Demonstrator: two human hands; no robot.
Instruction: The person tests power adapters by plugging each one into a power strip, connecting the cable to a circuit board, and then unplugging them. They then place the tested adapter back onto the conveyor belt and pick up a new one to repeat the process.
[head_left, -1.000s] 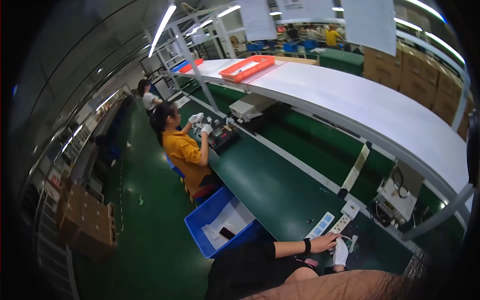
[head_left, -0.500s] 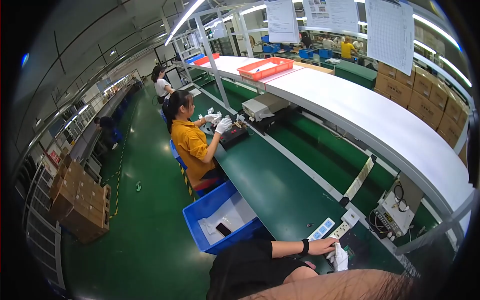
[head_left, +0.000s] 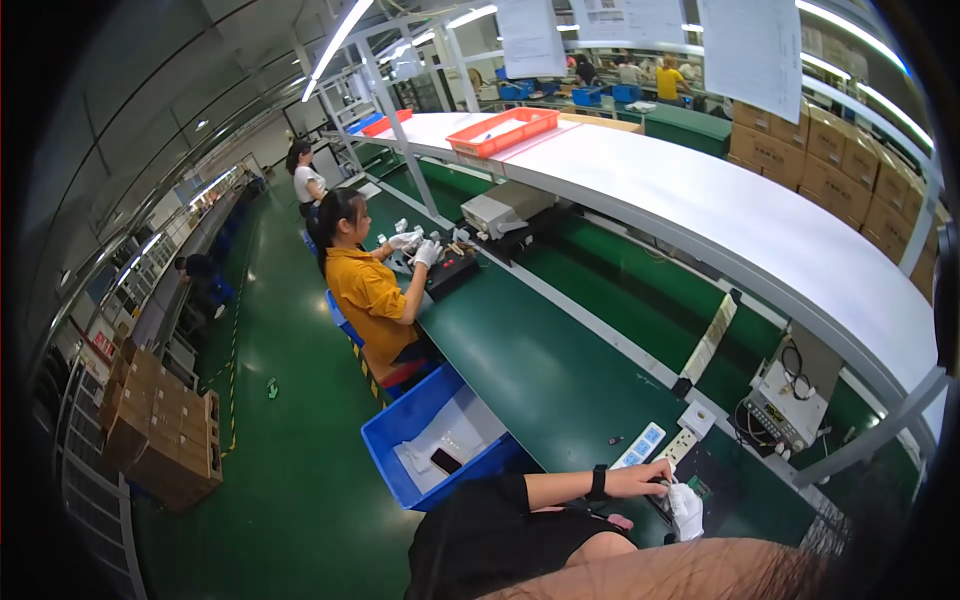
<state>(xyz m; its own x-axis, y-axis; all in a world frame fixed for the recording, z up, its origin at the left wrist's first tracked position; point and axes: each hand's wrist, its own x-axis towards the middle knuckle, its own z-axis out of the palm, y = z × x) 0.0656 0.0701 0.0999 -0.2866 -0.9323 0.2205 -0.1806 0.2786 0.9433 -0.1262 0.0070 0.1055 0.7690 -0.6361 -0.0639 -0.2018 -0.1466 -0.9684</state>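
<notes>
My left hand (head_left: 640, 479), bare with a black band at the wrist, reaches in over the near end of the green bench (head_left: 540, 380). Its fingers are bent and closed at the upper edge of my right hand (head_left: 686, 512), which wears a white glove. The gloved fingers look curled together. Whatever lies between the two hands is too small and hidden to name. Just beyond the glove, a small green circuit board (head_left: 700, 487) shows on a dark mat (head_left: 745, 485). A pinkish thing (head_left: 621, 522) sits below my left wrist.
Power strips (head_left: 640, 445) lie beyond my hands, with a small dark piece (head_left: 615, 440) beside them. A blue bin (head_left: 390, 465) holding a phone stands left. A co-worker in orange (head_left: 365, 290) works farther along. An instrument (head_left: 785, 405) sits under the white shelf (head_left: 700, 205).
The view has shifted slightly, so the surroundings sit a little further left. My left fingers have moved a little on the glove's edge; both hands stay together.
</notes>
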